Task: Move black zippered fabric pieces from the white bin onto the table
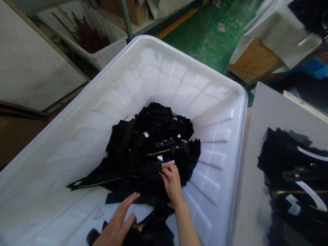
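A: Now, nearest you, what are your 2 hands doing?

B: Your left hand lies low in the white tub, fingers spread and flat on the black fabric pieces, with nothing gripped. Your right hand reaches further in, thumb and fingertips pinching a small white tag on 1 piece.

A: How will those pieces handle?

B: Light, limp and floppy, I'd judge. They'll drape and tangle, and the brass zipper along 1 strip could snag. Take a piece by its stiff tagged edge or the zipper tape, not the loose middle.

A: And beyond the heap?

B: To your right, a second black pile sits on a grey board. At the far left, another bin holds what may be dark red pieces; it's too blurred to be sure.
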A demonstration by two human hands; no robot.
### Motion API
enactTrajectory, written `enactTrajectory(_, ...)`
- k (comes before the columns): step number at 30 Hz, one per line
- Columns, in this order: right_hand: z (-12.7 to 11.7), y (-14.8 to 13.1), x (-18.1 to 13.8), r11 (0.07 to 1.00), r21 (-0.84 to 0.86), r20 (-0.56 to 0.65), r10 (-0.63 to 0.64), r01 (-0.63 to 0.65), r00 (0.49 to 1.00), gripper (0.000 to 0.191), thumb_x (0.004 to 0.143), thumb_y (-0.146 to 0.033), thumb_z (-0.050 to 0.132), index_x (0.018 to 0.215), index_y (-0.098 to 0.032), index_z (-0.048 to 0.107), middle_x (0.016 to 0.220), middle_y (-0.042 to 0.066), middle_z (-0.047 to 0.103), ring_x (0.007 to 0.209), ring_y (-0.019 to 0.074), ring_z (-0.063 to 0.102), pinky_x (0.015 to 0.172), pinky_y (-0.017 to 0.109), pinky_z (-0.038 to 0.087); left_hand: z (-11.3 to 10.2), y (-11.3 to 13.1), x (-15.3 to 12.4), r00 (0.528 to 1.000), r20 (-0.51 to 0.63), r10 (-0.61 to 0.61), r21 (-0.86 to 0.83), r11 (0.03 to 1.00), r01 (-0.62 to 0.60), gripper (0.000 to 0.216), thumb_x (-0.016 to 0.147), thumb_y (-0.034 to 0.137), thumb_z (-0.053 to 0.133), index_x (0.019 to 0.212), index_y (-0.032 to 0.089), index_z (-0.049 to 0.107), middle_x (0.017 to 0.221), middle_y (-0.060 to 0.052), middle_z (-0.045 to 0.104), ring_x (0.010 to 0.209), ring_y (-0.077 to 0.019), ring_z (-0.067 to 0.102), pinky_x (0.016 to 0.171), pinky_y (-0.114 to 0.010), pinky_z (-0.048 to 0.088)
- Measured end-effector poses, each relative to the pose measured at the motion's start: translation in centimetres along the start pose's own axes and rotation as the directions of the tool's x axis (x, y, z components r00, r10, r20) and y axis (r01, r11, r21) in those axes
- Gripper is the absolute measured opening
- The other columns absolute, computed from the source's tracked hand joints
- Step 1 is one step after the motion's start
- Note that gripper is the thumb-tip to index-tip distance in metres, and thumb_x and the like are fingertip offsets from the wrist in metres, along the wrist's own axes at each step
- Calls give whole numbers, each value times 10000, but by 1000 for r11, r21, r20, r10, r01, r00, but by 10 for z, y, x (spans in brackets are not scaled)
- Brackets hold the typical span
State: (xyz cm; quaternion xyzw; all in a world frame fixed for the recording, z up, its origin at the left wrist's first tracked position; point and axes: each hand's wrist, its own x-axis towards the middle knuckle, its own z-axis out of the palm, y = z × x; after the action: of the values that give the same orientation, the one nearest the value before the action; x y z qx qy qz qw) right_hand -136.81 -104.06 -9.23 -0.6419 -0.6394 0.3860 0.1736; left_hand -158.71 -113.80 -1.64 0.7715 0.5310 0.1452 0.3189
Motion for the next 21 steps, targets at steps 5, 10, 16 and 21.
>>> enactTrajectory(5,-30,-50,-72,950,160,97,-286,269,953,128,932,-216,567,877,-251,677,1106,36,642,1002,202,544,833,335,438,-9,-18,2,994,18,108,143,984,-110,265,877,61,416,893,221,626,1630,-33,179,1475,-337,212,1152,-630,271)
enactTrajectory(10,-38,-60,-84,858,283,210,-491,429,845,158,933,-287,605,783,-243,627,862,-46,716,874,121,621,831,293,413,11,-28,-31,998,56,38,167,985,-47,632,818,155,532,1435,259,443,1541,-18,397,1506,-265,52,1051,-401,499)
enactTrajectory(16,-36,-77,-97,801,73,-67,-590,594,805,286,1053,-288,402,888,-238,630,885,-42,754,964,126,642,819,361,310,13,-28,-48,983,130,-129,99,988,116,1007,693,126,552,1576,268,90,1619,-68,168,1487,-349,118,1023,-469,511)
enactTrajectory(21,-54,-86,-106,864,-110,-218,-504,492,836,361,1058,-188,314,841,-192,603,648,-24,656,614,110,580,714,337,314,-10,-16,-30,960,122,-254,32,967,252,858,774,129,502,1561,257,185,1593,-103,266,1475,-348,186,1013,-502,509)
